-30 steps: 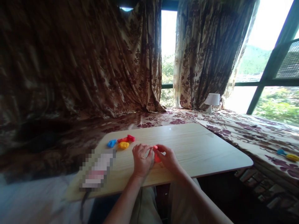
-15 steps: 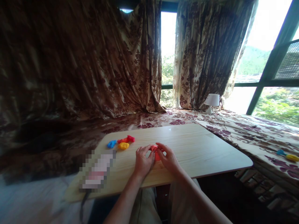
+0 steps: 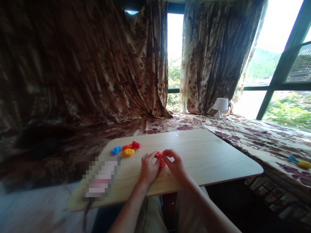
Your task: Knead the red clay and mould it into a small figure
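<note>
My left hand and my right hand meet above the near half of a pale wood-grain table. Between their fingertips is a soft coral-red piece, pinched from both sides near its top. Part of it hangs below the thumbs, and the fingers hide the rest, so its exact kind cannot be made out. To the left of my hands lie a crumpled blue piece, a yellow piece and red pieces, close together.
A blurred-out flat pinkish object with a dark strap lies on the table's left side. Flowered cloth surrounds the table. On it stand a small white lamp and, far right, blue and yellow pieces. Curtains hang behind.
My right hand's fingers have shifted slightly at the top of the coral-red piece, whose hanging part now looks narrower. My left hand has barely moved, and the other pieces stay put.
</note>
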`<state>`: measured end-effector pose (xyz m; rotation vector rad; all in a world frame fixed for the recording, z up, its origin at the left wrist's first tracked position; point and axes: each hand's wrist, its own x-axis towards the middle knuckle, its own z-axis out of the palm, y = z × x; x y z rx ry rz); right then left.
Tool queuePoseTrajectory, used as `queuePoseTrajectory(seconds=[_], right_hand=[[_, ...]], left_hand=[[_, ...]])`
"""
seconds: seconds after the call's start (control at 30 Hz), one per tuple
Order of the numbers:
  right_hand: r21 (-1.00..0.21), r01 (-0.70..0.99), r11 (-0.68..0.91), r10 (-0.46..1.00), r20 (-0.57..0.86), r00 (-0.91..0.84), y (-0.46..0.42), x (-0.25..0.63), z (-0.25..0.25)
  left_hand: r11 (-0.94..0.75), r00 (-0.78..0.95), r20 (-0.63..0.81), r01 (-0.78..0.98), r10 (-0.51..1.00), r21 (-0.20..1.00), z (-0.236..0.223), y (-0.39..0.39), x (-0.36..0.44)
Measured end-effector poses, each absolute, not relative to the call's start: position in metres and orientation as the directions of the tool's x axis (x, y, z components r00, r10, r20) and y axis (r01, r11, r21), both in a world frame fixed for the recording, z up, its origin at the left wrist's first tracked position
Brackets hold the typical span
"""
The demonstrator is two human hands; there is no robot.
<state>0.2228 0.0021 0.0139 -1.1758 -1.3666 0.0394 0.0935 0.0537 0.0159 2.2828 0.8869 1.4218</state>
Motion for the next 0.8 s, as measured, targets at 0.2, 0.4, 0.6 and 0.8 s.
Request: queuePoseTrajectory(seconds=[0.2,0.4,0.6,0.8], right_hand=[[-0.657,0.589,0.471,0.64,0.714,0.285,0.0023,0.2238,0.0129],[-0.631,0.597,0.495,0.614,0.74,0.274,0.0004,0.2226,0.0157],[-0.574,0.662,0.482,0.574,0.778,0.256,-0.0016,0.2224,0.0181],[-0.501,0.738,0.452,0.533,0.815,0.227,-0.0032,0.2211,0.0187]], left_hand=[[-0.734,0.315,0.663,0.292,0.679,0.613,0.0159,0.0533,0.0943],[-0.715,0.297,0.651,0.26,0.699,0.649,0.0164,0.0523,0.0933],[-0.733,0.309,0.665,0.273,0.68,0.623,0.0181,0.0512,0.0933],[-0.686,0.286,0.624,0.263,0.727,0.679,0.0178,0.0509,0.0935]])
